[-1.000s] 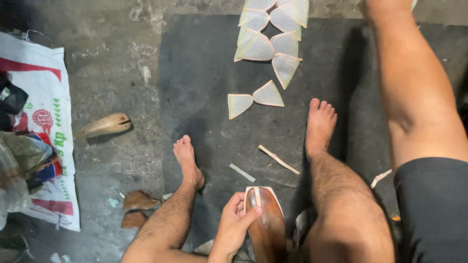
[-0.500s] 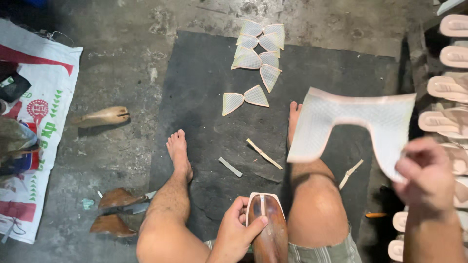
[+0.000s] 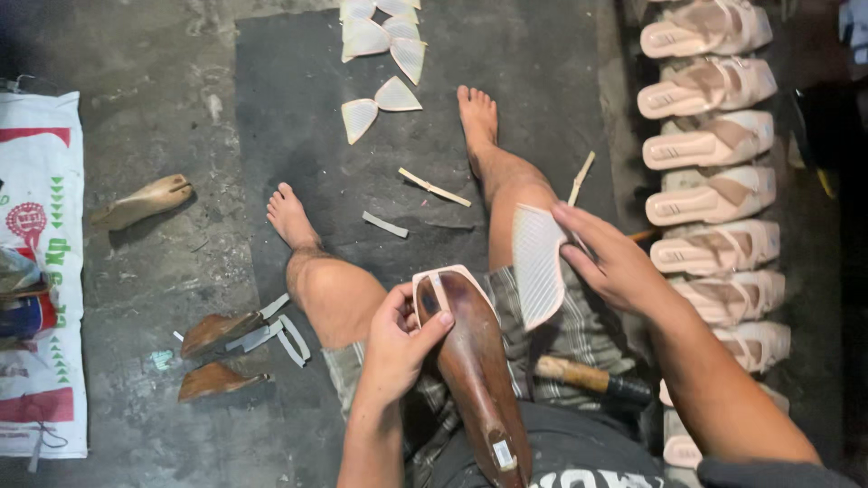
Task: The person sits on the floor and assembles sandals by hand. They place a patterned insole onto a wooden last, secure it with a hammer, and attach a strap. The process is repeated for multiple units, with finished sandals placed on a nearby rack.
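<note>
Nearest the lens, left hand wrapped around the toe end of a dark brown wooden shoe last, fingers curled over its side and thumb pressed near the pale strap piece looped across the tip. Last lying lengthwise over the lap, heel end toward the body, resting on checked shorts. Right hand just beside it, fingers closed on the edge of a whitish mesh-textured upper piece — held upright over the right thigh, apart from the last. Under the right forearm, a hammer with a wooden handle, partly hidden.

Farther out on the left, two brown lasts on the concrete floor with what looks like a pair of grey metal tools beside them — hard to tell at this size. Bare feet planted on a dark mat, thin pale strips scattered between them. Beyond the left foot, one light wooden last lying alone near a printed woven sack.

At the right edge, a column of pale pink sandals lined up side by side. Farthest off, at the top of the mat, a cluster of fan-shaped cut pieces.
</note>
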